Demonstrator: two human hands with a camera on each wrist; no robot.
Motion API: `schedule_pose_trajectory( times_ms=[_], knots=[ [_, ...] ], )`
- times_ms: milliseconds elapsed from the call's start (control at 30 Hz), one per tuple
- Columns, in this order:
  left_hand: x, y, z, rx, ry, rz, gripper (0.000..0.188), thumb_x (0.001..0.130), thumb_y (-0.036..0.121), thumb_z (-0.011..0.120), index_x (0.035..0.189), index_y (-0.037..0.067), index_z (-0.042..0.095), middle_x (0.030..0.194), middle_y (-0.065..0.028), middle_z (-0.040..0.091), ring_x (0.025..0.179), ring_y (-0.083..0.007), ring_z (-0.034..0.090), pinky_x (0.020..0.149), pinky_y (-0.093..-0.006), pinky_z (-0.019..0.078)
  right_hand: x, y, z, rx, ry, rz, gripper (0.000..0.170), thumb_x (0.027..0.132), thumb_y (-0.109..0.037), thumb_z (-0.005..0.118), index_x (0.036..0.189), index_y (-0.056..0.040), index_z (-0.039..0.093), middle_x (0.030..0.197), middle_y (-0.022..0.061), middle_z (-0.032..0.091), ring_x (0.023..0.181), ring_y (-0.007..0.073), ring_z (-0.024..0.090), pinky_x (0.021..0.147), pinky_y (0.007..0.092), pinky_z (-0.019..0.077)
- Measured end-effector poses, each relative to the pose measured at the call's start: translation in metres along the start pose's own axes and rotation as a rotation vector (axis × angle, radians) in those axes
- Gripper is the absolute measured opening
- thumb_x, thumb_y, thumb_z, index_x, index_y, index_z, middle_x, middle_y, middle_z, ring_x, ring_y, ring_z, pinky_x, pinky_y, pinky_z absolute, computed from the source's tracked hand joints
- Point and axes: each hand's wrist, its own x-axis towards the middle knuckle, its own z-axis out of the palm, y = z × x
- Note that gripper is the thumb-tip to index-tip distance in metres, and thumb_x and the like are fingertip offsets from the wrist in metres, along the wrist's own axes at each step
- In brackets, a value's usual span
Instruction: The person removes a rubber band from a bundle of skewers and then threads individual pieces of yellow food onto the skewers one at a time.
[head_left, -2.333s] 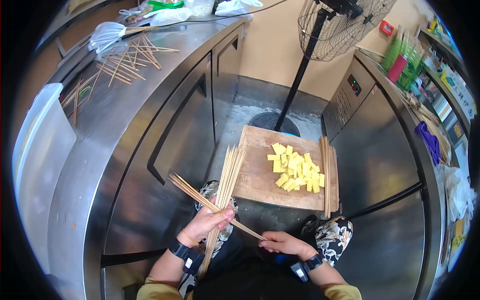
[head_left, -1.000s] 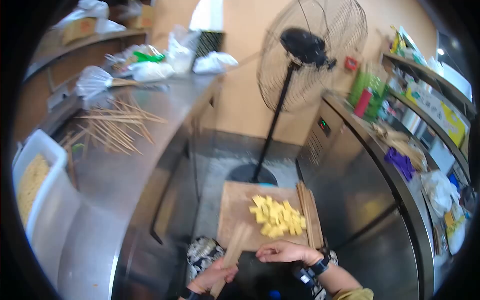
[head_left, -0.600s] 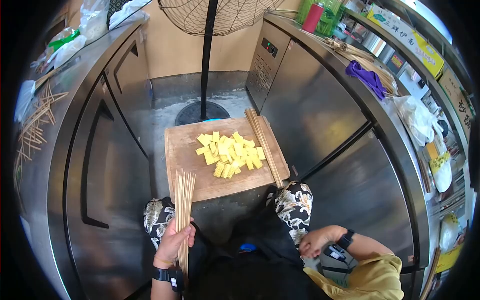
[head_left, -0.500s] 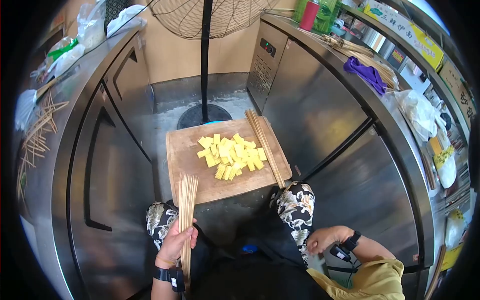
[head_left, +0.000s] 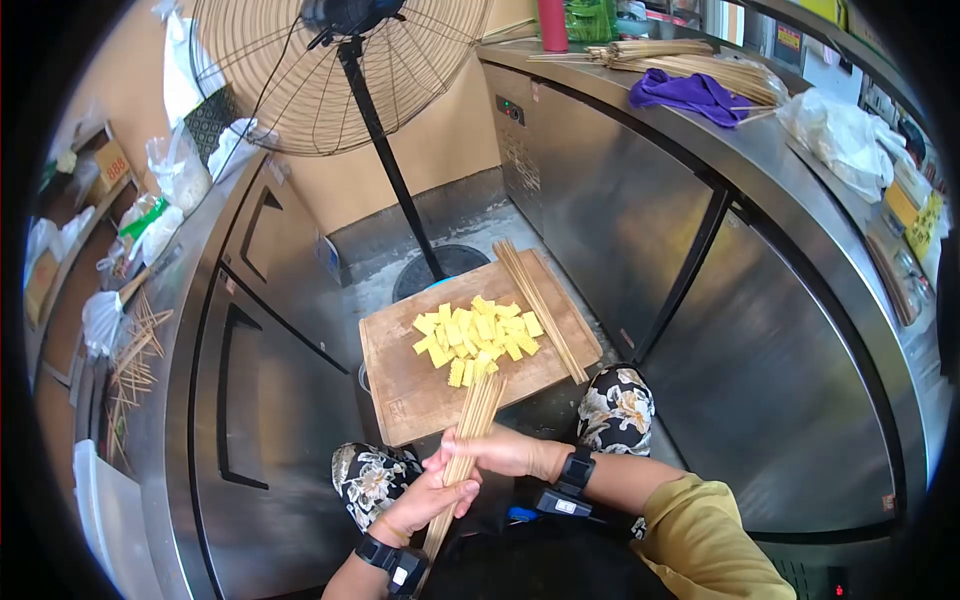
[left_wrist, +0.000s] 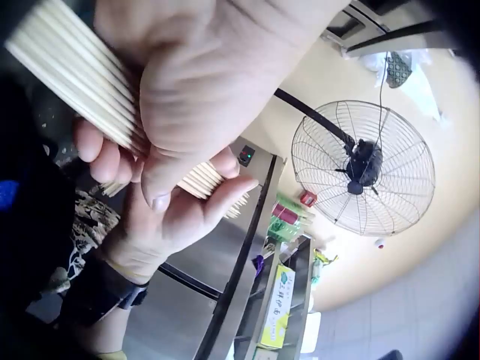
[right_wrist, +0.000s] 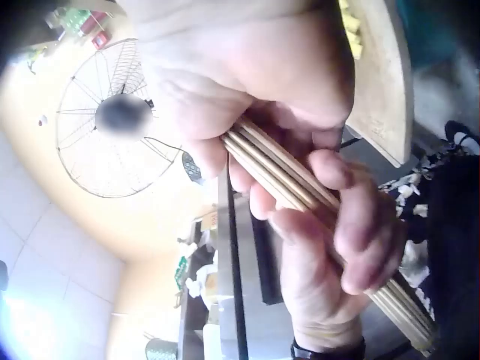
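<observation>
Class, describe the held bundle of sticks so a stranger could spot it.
Start at the standing fan, then the wooden board before it, heaped with yellow pieces. By the board's near edge, find the bundle of thin sticks. Unlike the sticks lying along the board's right side, this is gripped by the left hand and right hand.

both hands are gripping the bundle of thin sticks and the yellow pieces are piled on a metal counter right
Not quite: the head view shows the yellow pieces piled on the wooden board, not a metal counter. The left hand and right hand do grip the bundle of thin sticks.
</observation>
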Motion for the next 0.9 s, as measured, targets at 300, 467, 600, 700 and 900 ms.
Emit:
schedule_pose_trajectory(
  times_ms=[300, 467, 600, 700, 900],
  knots=[
    [0.033, 0.056, -0.02, 0.557, 0.164, 0.033, 0.027, 0.09, 0.015, 0.063, 0.112, 0.002, 0.054, 0.097, -0.0021, 0.06, 0.092, -0.0109, 0.058, 0.083, -0.0257, 0.0478, -0.015, -0.145, -0.094, 0.589, 0.341, -0.436, 0.035, 0.091, -0.044, 0.057, 0.079, -0.0112, 0.049, 0.054, -0.0016, 0.039, 0.048, 0.0109, 0.045, 0.048, 0.0262, 0.0447],
    [0.124, 0.053, -0.073, 0.739, 0.348, 0.242, 0.02, 0.089, 0.013, 0.063, 0.104, 0.001, 0.059, 0.1, -0.0059, 0.061, 0.089, -0.0136, 0.059, 0.081, -0.0266, 0.0489, -0.017, -0.115, -0.173, 0.834, 0.465, -0.331, 0.025, 0.089, -0.028, 0.063, 0.087, -0.0061, 0.052, 0.065, 0.0033, 0.047, 0.06, 0.0144, 0.052, 0.049, 0.0256, 0.0475],
    [0.2, 0.055, -0.064, 0.757, 0.306, 0.305, 0.022, 0.084, 0.009, 0.065, 0.104, 0.002, 0.06, 0.108, -0.0096, 0.059, 0.096, -0.0198, 0.059, 0.086, -0.031, 0.0483, -0.019, -0.086, -0.163, 0.498, 0.65, -0.252, 0.021, 0.091, -0.024, 0.062, 0.093, -0.0046, 0.052, 0.075, 0.0063, 0.053, 0.064, 0.016, 0.055, 0.05, 0.0245, 0.0484],
    [0.253, 0.061, -0.048, 1.049, 0.3, 0.477, 0.03, 0.077, 0.005, 0.067, 0.106, 0.003, 0.059, 0.112, -0.0111, 0.057, 0.105, -0.0275, 0.056, 0.092, -0.0349, 0.0454, -0.028, -0.105, -0.172, 0.495, 0.622, -0.27, 0.023, 0.092, -0.025, 0.06, 0.093, -0.0043, 0.052, 0.076, 0.0065, 0.053, 0.064, 0.0159, 0.055, 0.051, 0.0239, 0.048],
    [0.32, 0.066, -0.025, 1.331, 0.287, 0.609, 0.043, 0.068, 0.0, 0.066, 0.109, 0.003, 0.058, 0.113, -0.0119, 0.056, 0.108, -0.0331, 0.052, 0.093, -0.0387, 0.0433, -0.033, -0.128, -0.185, 0.618, 0.528, -0.334, 0.026, 0.093, -0.031, 0.059, 0.089, -0.005, 0.052, 0.072, 0.0048, 0.055, 0.059, 0.0144, 0.055, 0.051, 0.0251, 0.048]
  ],
)
